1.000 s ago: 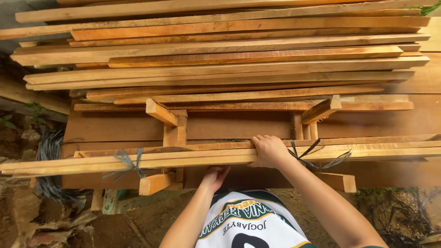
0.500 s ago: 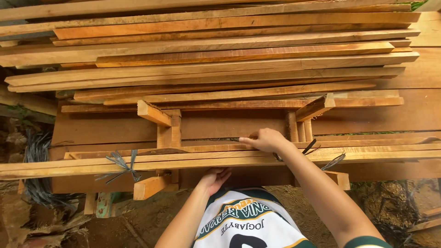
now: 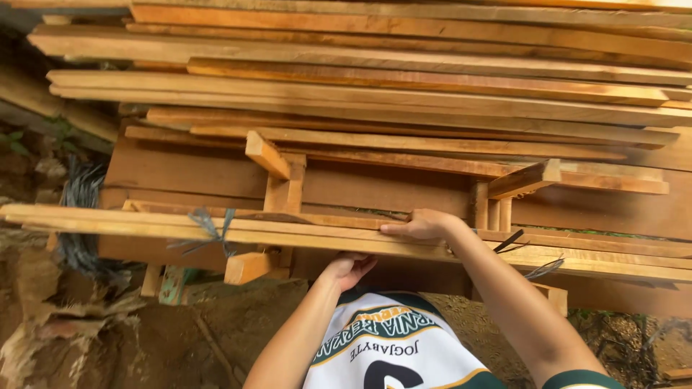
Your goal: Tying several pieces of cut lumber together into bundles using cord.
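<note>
At the near edge of the lumber stack, a bundle of long thin wooden strips (image 3: pixel 216 229) runs across the view, tied with a dark strap (image 3: pixel 211 229) on the left and another tie (image 3: pixel 520 248) on the right. Right hand (image 3: pixel 422 226) lies palm-down on top of the bundle, fingers flat and close together, pointing left. Left hand (image 3: pixel 349 269) is under the bundle, fingers curled up against its underside; actual grip is hidden, can't tell how tight. Bundle sits in front of two upright wooden brackets (image 3: pixel 285 189), near-level, right end slightly lower. Behind it: stacked planks (image 3: pixel 375 79), many layers, well apart from both hands. Bare dirt ground (image 3: pixel 180 338) below.
</note>
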